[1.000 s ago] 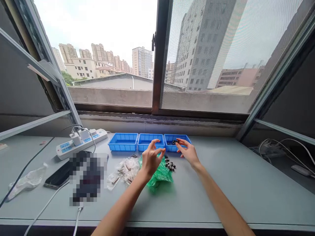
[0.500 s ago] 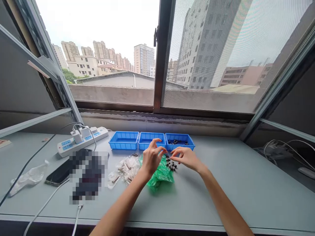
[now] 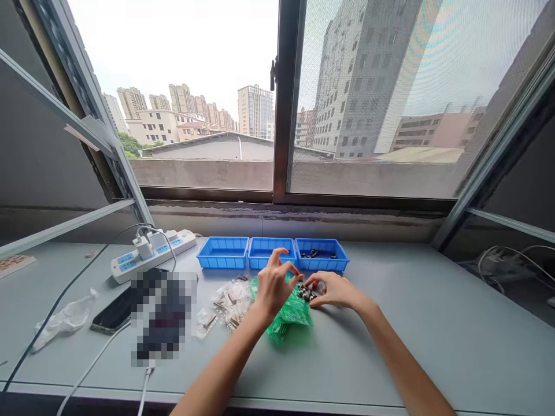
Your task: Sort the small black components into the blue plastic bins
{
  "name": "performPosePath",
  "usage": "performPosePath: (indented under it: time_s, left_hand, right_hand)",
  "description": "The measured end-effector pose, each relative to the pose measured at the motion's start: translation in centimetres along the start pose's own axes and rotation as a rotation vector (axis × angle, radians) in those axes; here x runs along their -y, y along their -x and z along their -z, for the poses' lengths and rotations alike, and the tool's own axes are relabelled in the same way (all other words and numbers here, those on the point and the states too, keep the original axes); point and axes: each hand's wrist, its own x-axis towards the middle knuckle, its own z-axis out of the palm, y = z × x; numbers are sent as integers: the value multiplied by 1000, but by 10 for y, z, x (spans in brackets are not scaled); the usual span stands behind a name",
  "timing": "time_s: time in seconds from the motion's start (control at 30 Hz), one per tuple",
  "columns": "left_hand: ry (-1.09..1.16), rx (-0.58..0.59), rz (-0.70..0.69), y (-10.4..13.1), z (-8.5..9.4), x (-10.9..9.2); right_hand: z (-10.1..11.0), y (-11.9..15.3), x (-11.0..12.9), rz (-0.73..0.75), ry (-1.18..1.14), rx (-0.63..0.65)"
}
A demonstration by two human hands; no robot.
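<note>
My left hand (image 3: 276, 284) hovers over a green plastic bag (image 3: 293, 312). Its index finger is raised and bent, apart from the thumb, and I see nothing held in it. My right hand (image 3: 336, 290) is at a small pile of black-and-silver parts (image 3: 306, 293) beside the bag, its thumb and fingers spread around some of them. The parts' exact kind is too small to make out. Left of the bag lies a heap of clear plastic packets (image 3: 232, 300) with small brownish pieces inside.
Three blue trays stand in a row behind: left tray (image 3: 223, 263), middle tray (image 3: 260, 263) and right tray (image 3: 323, 264), which has dark parts inside. A power strip (image 3: 160, 251), phone (image 3: 115, 312), cables and crumpled white plastic (image 3: 67, 315) lie on the left.
My right hand has come down onto the black-and-silver parts, its thumb and fingers wider apart. My left hand stays above the green bag. The whole view has shifted slightly.
</note>
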Motion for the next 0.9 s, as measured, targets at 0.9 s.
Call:
performPosePath:
  time_s: [0.9]
  left_hand:
    - [-28, 121, 75, -3, 3, -2]
  right_hand:
    - [1, -10, 15, 54, -712, -297]
